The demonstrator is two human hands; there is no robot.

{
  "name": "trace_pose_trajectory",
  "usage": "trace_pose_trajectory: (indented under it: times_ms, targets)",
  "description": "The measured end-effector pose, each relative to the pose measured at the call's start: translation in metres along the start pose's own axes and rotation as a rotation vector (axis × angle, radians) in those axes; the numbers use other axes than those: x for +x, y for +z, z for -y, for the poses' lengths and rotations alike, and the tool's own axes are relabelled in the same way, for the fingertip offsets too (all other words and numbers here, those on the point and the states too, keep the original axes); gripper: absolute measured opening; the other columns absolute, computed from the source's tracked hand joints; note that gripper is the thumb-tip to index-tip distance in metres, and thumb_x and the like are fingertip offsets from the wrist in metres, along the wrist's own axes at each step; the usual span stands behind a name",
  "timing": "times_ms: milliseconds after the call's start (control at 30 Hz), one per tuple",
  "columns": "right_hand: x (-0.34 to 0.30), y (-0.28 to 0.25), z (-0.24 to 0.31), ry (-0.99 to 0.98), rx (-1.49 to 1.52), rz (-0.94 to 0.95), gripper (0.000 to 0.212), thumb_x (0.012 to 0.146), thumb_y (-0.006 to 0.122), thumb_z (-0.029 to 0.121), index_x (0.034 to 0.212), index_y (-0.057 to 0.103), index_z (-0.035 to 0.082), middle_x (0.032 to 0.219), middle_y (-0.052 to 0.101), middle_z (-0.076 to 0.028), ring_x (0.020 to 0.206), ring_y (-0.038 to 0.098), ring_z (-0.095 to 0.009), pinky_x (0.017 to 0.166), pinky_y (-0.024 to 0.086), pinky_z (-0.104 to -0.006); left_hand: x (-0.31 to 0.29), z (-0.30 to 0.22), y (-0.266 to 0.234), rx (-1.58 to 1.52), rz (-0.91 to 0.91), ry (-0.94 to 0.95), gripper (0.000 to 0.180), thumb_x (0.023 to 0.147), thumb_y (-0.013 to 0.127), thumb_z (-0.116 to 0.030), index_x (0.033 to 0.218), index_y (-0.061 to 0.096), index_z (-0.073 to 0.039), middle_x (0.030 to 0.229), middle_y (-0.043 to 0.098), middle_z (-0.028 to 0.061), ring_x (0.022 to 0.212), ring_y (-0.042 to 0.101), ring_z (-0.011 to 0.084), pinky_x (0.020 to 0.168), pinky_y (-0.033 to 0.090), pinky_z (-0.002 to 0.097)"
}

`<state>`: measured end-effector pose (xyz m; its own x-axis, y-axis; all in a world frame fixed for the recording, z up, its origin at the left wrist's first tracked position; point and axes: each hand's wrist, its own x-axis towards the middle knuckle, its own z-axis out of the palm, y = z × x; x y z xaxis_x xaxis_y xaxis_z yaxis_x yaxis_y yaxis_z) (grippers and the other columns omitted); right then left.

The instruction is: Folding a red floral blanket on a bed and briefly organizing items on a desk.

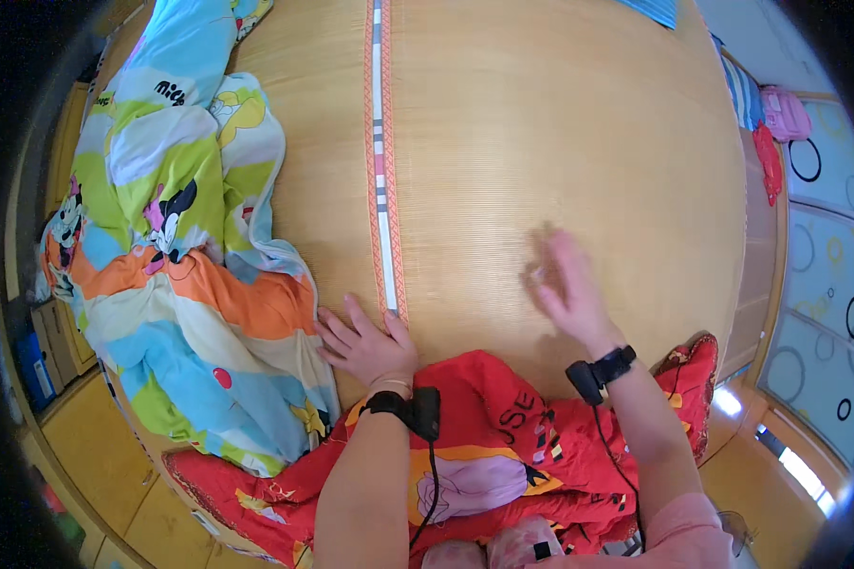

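Note:
My left hand (370, 349) lies open on the tan woven mat (484, 171), its fingers spread beside the mat's patterned centre strip (381, 171). Its fingertips are close to the edge of a colourful cartoon-print quilt (199, 303), which lies rumpled on the left. To the right, my right hand (574, 289) is at the mat, blurred by motion, with the thumb apart from the fingers. A small pale spot shows near its thumb, too smeared to make out. Below both hands, a red cartoon-print cloth (484, 389) lies bunched under my forearms.
Blue striped fabric (647, 11) lies at the mat's far edge. A pink bag (785, 114) and a red cloth (767, 163) are off the right side, by a pale blue cabinet with circle patterns (816, 256). A blue folder (34, 365) stands at far left.

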<state>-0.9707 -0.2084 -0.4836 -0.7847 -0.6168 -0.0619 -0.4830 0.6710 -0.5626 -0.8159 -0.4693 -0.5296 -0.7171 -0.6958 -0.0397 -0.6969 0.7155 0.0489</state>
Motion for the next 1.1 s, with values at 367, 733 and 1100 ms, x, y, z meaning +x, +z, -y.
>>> trace_pose_trajectory:
  times_ms: [367, 733, 1100]
  targets:
    - [0.039, 0.033, 0.015, 0.092, -0.204, -0.099, 0.109, 0.069, 0.081, 0.049, 0.147, 0.028, -0.004, 0.151, 0.03, -0.029, 0.14, 0.03, -0.042, 0.115, 0.026, -0.0502, 0.001, 0.003, 0.002, -0.002, 0.005, -0.011, 0.068, 0.089, 0.052, -0.044, 0.147, 0.038, -0.01, 0.154, 0.024, 0.0288, 0.142, 0.021, 0.0495, 0.109, 0.018, 0.0695]
    - [0.093, 0.015, 0.006, 0.053, -0.389, -0.383, 0.088, 0.069, 0.081, 0.052, 0.137, 0.048, 0.007, 0.128, 0.053, -0.017, 0.121, 0.047, -0.041, 0.103, 0.038, -0.0505, 0.001, 0.001, 0.003, 0.014, 0.033, -0.035, 0.073, 0.089, 0.05, -0.046, 0.151, 0.033, -0.013, 0.156, 0.022, 0.026, 0.146, 0.016, 0.0453, 0.111, 0.017, 0.0677]
    - [0.134, 0.031, -0.011, 0.273, -0.448, -0.093, 0.03, 0.098, 0.053, 0.036, 0.095, 0.059, 0.007, 0.084, 0.066, -0.014, 0.074, 0.066, -0.034, 0.068, 0.054, -0.0451, 0.001, 0.004, 0.002, 0.021, 0.019, -0.015, 0.072, 0.089, 0.051, -0.046, 0.15, 0.034, -0.011, 0.154, 0.025, 0.0276, 0.144, 0.018, 0.0469, 0.11, 0.017, 0.0679]
